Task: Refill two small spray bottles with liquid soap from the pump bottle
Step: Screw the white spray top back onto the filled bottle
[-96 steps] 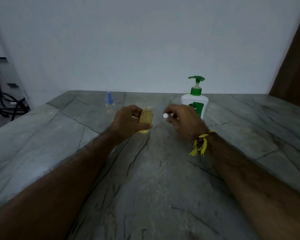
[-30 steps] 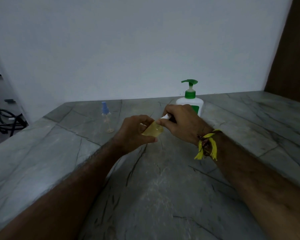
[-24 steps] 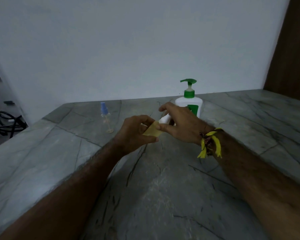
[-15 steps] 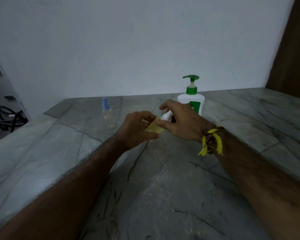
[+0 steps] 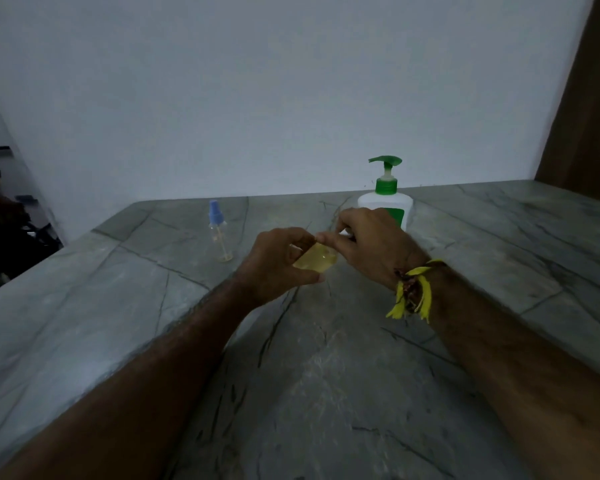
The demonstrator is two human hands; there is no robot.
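**Cap meets the filled bottle**

We see the left hand (image 5: 278,263) w/ fingers and thumb curled round a small bottle of yellow soap (image 5: 315,262), tilted, held above the marble counter (image 5: 118,323). Right hand (image 5: 371,244) pinches a white spray cap (image 5: 346,233) at the bottle's neck; how far it's seated we can't tell. A 2nd spray bottle w/ blue top (image 5: 219,233) stands upright to the left, nearly empty. The white pump bottle (image 5: 386,199), green pump, stands just behind the right hand. Yellow thread band (image 5: 413,294) on the right wrist.

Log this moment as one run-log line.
left hand: holds yellow bottle | right hand: fitting white cap | blue-capped bottle: standing apart
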